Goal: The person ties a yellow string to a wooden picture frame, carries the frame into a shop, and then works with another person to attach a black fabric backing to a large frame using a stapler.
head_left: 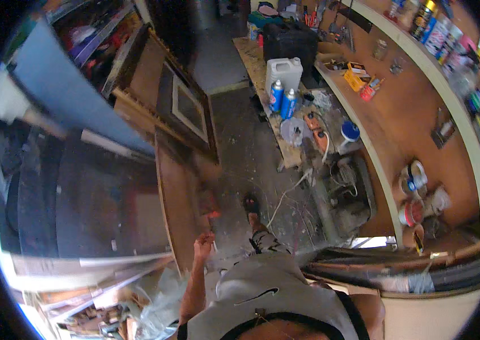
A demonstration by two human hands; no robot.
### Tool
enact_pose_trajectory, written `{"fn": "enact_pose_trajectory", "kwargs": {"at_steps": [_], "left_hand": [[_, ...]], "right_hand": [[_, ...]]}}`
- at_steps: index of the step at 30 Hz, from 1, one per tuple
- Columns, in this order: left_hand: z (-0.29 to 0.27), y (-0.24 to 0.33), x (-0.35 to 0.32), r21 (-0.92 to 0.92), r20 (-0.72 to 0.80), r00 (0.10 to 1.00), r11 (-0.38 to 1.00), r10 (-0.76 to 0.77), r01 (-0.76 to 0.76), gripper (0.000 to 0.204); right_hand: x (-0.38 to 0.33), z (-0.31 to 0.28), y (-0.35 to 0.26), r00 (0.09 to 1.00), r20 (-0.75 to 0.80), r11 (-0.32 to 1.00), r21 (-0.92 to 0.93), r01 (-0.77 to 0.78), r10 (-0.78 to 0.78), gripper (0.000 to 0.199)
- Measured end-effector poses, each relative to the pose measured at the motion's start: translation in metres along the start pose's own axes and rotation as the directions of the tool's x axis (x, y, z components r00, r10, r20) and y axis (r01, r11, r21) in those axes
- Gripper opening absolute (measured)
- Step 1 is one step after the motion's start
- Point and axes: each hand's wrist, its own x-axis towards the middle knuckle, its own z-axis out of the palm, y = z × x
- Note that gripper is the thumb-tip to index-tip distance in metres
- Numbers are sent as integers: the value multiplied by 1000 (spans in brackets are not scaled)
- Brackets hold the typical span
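My left hand hangs low beside my left leg, its fingers closed. A small item with a red-orange part shows just beyond the fingers; blur hides what it is and whether the hand holds it. Close by on the left stands a tall brown wooden panel. Beyond it leans an ornate framed piece with a pale inner frame. My right arm shows only near the shoulder, and the right hand is out of sight.
A workbench on the right holds blue spray cans, a white jug and an orange tool. A pale cable trails across the floor. A dusty machine stands beside curved shelves with jars and cans.
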Motion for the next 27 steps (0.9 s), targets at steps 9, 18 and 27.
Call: {"fn": "enact_pose_trajectory", "kwargs": {"at_steps": [9, 18, 27], "left_hand": [[5, -18, 296, -193, 296, 887, 888, -353, 418, 36], [-31, 61, 615, -98, 276, 886, 906, -373, 412, 36], [-55, 268, 927, 122, 89, 987, 985, -137, 126, 36]], "right_hand": [[45, -223, -536, 552, -362, 446, 338, 829, -751, 33], [-51, -444, -960, 239, -412, -13, 522, 853, -879, 30], [101, -655, -1132, 612, -640, 4, 689, 724, -464, 32]]}}
